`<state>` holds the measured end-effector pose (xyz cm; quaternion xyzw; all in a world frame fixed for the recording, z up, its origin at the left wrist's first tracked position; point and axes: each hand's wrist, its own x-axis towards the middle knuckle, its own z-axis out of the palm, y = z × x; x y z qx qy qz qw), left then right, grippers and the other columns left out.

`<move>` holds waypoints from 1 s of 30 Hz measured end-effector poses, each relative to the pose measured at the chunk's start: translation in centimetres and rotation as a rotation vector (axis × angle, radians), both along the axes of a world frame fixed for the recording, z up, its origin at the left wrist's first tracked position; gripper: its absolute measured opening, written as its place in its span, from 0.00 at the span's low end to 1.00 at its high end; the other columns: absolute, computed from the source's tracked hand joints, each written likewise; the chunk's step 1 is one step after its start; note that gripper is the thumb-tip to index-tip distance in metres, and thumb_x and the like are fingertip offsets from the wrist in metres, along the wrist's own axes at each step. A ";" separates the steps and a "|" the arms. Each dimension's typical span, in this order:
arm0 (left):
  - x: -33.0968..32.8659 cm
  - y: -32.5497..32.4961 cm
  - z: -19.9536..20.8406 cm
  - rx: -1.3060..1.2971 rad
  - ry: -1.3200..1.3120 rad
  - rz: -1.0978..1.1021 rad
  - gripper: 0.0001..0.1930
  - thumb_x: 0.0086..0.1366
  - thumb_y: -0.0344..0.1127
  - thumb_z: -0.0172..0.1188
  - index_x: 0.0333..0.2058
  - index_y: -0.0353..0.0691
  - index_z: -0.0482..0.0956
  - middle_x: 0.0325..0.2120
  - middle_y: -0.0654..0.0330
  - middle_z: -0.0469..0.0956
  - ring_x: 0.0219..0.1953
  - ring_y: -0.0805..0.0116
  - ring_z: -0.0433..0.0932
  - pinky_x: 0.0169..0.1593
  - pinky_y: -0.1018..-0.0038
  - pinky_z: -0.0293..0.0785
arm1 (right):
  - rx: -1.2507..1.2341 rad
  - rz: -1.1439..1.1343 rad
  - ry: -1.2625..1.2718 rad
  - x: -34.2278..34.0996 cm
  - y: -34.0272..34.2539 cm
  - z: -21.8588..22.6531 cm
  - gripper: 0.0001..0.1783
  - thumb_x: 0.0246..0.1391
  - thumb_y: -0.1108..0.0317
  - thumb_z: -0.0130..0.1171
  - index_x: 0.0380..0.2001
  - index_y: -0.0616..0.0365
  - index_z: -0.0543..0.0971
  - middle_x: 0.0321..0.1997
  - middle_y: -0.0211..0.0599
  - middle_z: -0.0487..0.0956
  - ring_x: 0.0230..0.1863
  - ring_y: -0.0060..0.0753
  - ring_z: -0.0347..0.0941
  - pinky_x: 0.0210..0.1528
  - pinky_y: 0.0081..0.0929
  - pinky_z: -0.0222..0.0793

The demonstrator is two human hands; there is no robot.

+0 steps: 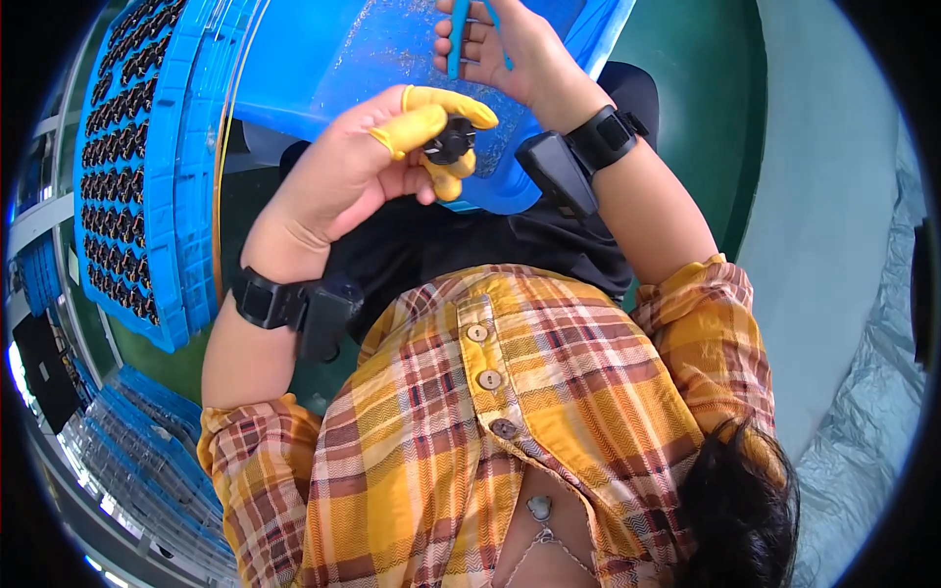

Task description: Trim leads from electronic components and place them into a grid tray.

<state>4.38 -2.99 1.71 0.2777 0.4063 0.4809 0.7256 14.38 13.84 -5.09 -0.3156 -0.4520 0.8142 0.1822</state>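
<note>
My left hand [358,157], with yellow covers on its fingertips, is closed around a small round black part [451,142] with a notched rim. Fingers and thumb hide some of that part. Up at the top edge my right hand [534,61] holds a hand tool with two blue handles [458,41], pliers or cutters. Its handles stand apart and its jaws lie outside the picture. Below both hands is a blue plastic bin [294,64], with small pale scraps scattered over its inside.
At the left stands a blue tray [186,196] holding rows of several dark coiled-looking parts [118,186]. Stacked blue-and-clear trays [157,470] sit lower left. The bin's near rim [510,201] is close to my lap. Crinkled silvery sheeting [863,441] lies at the right.
</note>
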 end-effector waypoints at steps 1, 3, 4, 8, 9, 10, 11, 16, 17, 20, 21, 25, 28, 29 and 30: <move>0.3 -0.2 -0.3 -0.002 0.002 0.002 0.21 0.70 0.44 0.49 0.51 0.32 0.70 0.35 0.54 0.77 0.32 0.72 0.78 0.32 0.84 0.73 | -0.364 0.003 0.013 0.0 0.4 0.0 0.29 0.61 0.38 0.42 0.41 0.55 0.74 0.34 0.37 0.75 0.35 0.33 0.71 0.39 0.32 0.70; 1.2 -0.4 -0.6 -0.018 0.017 0.100 0.19 0.68 0.40 0.53 0.52 0.33 0.69 0.39 0.53 0.77 0.35 0.71 0.78 0.37 0.83 0.74 | 0.067 0.050 0.216 0.6 -0.2 -1.0 0.30 0.62 0.37 0.39 0.44 0.54 0.73 0.35 0.36 0.74 0.38 0.36 0.71 0.43 0.34 0.70; 1.4 -0.6 -1.2 -0.004 -0.010 0.163 0.20 0.66 0.36 0.57 0.53 0.35 0.68 0.42 0.52 0.77 0.37 0.69 0.79 0.40 0.81 0.76 | -0.149 0.038 0.173 0.4 0.1 -0.5 0.30 0.61 0.37 0.39 0.44 0.53 0.73 0.35 0.37 0.74 0.38 0.36 0.71 0.43 0.34 0.70; 1.4 -0.8 -1.3 0.004 0.004 0.337 0.21 0.65 0.32 0.58 0.54 0.35 0.66 0.45 0.50 0.75 0.43 0.63 0.79 0.47 0.75 0.77 | -0.392 0.066 0.129 -0.5 0.1 0.7 0.31 0.61 0.36 0.40 0.45 0.53 0.73 0.35 0.37 0.75 0.38 0.36 0.71 0.43 0.35 0.69; 1.5 -0.7 -1.4 0.030 0.051 0.384 0.20 0.63 0.28 0.58 0.53 0.35 0.66 0.45 0.50 0.74 0.44 0.61 0.78 0.49 0.73 0.77 | -0.403 0.086 0.141 -0.9 0.0 0.9 0.31 0.61 0.36 0.40 0.45 0.53 0.73 0.35 0.37 0.74 0.38 0.35 0.71 0.43 0.35 0.69; 1.2 -0.9 -1.5 0.054 0.108 0.440 0.20 0.62 0.25 0.59 0.52 0.35 0.66 0.46 0.50 0.74 0.45 0.60 0.78 0.50 0.71 0.76 | -0.356 0.127 0.141 -1.6 -0.3 1.2 0.32 0.61 0.36 0.39 0.46 0.55 0.73 0.36 0.37 0.75 0.38 0.35 0.71 0.44 0.34 0.70; 0.9 -1.0 -2.0 0.048 0.121 0.460 0.20 0.62 0.25 0.59 0.52 0.35 0.66 0.46 0.50 0.74 0.45 0.60 0.78 0.50 0.71 0.76 | -0.365 0.149 0.149 -0.7 -0.8 1.7 0.32 0.61 0.36 0.39 0.46 0.55 0.73 0.36 0.37 0.75 0.38 0.35 0.71 0.44 0.34 0.70; -0.6 -1.1 -2.9 0.243 0.292 0.624 0.23 0.57 0.17 0.61 0.50 0.36 0.66 0.44 0.54 0.73 0.46 0.62 0.76 0.51 0.66 0.76 | 0.565 0.307 -0.256 4.5 -2.6 4.6 0.30 0.63 0.46 0.46 0.42 0.66 0.79 0.27 0.29 0.75 0.28 0.20 0.70 0.34 0.21 0.68; -0.6 -1.2 -2.6 0.238 0.335 0.635 0.23 0.56 0.17 0.62 0.50 0.36 0.66 0.44 0.55 0.73 0.46 0.63 0.76 0.51 0.67 0.76 | 0.629 0.337 -0.272 5.1 -2.6 4.5 0.30 0.62 0.45 0.48 0.43 0.66 0.78 0.26 0.32 0.75 0.29 0.21 0.71 0.36 0.22 0.69; -0.5 -1.2 -2.5 0.211 0.418 0.665 0.24 0.53 0.18 0.65 0.48 0.35 0.67 0.44 0.59 0.74 0.44 0.70 0.76 0.48 0.75 0.76 | 0.889 0.320 -0.293 6.6 -3.6 5.1 0.27 0.61 0.48 0.52 0.43 0.66 0.78 0.33 0.47 0.80 0.33 0.39 0.77 0.39 0.30 0.72; -0.3 -1.2 -2.6 0.210 0.418 0.663 0.24 0.53 0.18 0.65 0.48 0.35 0.67 0.44 0.59 0.74 0.44 0.70 0.76 0.48 0.75 0.76 | 0.887 0.318 -0.293 6.8 -3.8 5.2 0.27 0.61 0.48 0.52 0.43 0.66 0.78 0.33 0.47 0.80 0.33 0.39 0.77 0.39 0.30 0.72; 0.0 -1.0 -2.8 0.312 0.521 0.665 0.25 0.52 0.18 0.66 0.48 0.34 0.68 0.45 0.58 0.74 0.44 0.71 0.76 0.46 0.77 0.76 | 1.243 0.309 -0.315 6.8 -4.5 6.3 0.22 0.56 0.52 0.58 0.41 0.63 0.79 0.33 0.47 0.79 0.33 0.50 0.76 0.36 0.36 0.72; 0.0 -1.1 -2.7 0.328 0.587 0.612 0.25 0.52 0.17 0.65 0.49 0.34 0.68 0.47 0.57 0.74 0.45 0.72 0.75 0.47 0.77 0.75 | 1.414 0.289 -0.352 6.8 -4.9 6.6 0.20 0.54 0.53 0.60 0.38 0.61 0.80 0.27 0.42 0.77 0.29 0.45 0.75 0.31 0.37 0.71; 0.0 -1.1 -2.6 0.322 0.619 0.581 0.26 0.53 0.17 0.64 0.50 0.35 0.67 0.48 0.57 0.73 0.46 0.72 0.74 0.49 0.76 0.73 | 1.412 0.289 -0.356 6.8 -5.0 6.6 0.20 0.54 0.53 0.60 0.38 0.61 0.80 0.27 0.42 0.77 0.29 0.45 0.75 0.31 0.37 0.71; 0.0 -1.2 -2.4 0.321 0.616 0.578 0.26 0.53 0.17 0.64 0.50 0.35 0.67 0.48 0.57 0.73 0.46 0.72 0.74 0.49 0.76 0.73 | 1.459 0.281 -0.367 6.9 -5.0 6.7 0.20 0.53 0.53 0.61 0.38 0.60 0.80 0.26 0.41 0.77 0.29 0.45 0.75 0.31 0.37 0.71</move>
